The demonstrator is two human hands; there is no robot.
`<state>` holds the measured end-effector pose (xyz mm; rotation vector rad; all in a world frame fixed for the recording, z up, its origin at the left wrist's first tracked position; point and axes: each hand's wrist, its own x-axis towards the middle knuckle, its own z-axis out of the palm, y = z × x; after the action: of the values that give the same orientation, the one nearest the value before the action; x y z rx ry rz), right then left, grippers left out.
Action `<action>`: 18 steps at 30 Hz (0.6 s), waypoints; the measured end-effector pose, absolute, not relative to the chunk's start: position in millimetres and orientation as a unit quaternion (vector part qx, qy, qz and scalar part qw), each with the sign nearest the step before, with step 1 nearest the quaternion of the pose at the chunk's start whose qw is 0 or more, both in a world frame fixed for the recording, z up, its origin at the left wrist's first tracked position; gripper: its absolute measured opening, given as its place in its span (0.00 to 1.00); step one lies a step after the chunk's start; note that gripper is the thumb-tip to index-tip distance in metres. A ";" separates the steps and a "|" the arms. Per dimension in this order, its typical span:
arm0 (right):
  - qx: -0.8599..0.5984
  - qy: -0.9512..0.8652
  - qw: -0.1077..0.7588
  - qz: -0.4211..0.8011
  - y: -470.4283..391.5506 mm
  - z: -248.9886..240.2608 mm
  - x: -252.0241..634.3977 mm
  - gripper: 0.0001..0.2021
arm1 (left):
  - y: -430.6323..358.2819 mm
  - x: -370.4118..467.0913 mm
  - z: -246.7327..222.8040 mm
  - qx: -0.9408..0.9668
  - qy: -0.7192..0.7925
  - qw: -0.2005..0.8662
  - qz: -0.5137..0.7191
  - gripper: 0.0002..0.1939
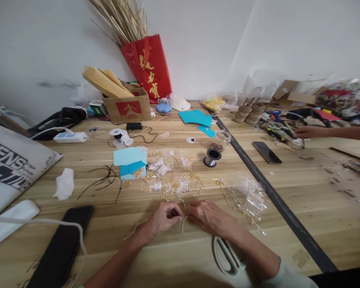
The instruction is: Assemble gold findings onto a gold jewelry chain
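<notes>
My left hand [167, 217] is closed in a pinch just above the table. My right hand [209, 216] faces it, its fingers pressed together too. A thin silver chain [182, 227] passes between the fingertips of both hands, and more of it trails beyond them. The exact grip of the fingers is too small to make out. Just behind the hands lie loose gold and silver beads [180, 185], some in small clear bags. Beneath my right forearm rest scissors with pale green handles [228, 256]. Finished-looking gold and silver chains [231, 196] lie right of the right hand.
A wire spool [212, 158] and a glass jar [223, 137] stand behind the beads. Blue card pieces [130, 156] and black cord [106, 180] lie left. Phones [63, 244] flank the work area. At far right another person's hand [306, 133] holds something thin.
</notes>
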<state>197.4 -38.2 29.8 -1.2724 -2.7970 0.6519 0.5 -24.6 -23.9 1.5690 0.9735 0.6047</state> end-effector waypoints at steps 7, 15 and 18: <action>-0.389 -0.898 0.029 0.204 -35.3 42.0 200.2 0.05 | -23.7 2.0 -20.5 0.684 0.382 0.547 0.295 0.08; -0.386 -0.895 0.012 0.224 -31.5 36.6 203.5 0.04 | -33.3 10.8 -21.5 0.725 0.437 0.475 0.241 0.05; -0.383 -0.897 -0.004 0.219 -31.6 35.7 203.6 0.05 | -37.7 14.8 -16.7 0.709 0.435 0.502 0.238 0.04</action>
<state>203.6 -31.6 35.7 -1.2076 -2.8251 0.6906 14.8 -37.7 -16.7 1.7117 1.0500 0.5745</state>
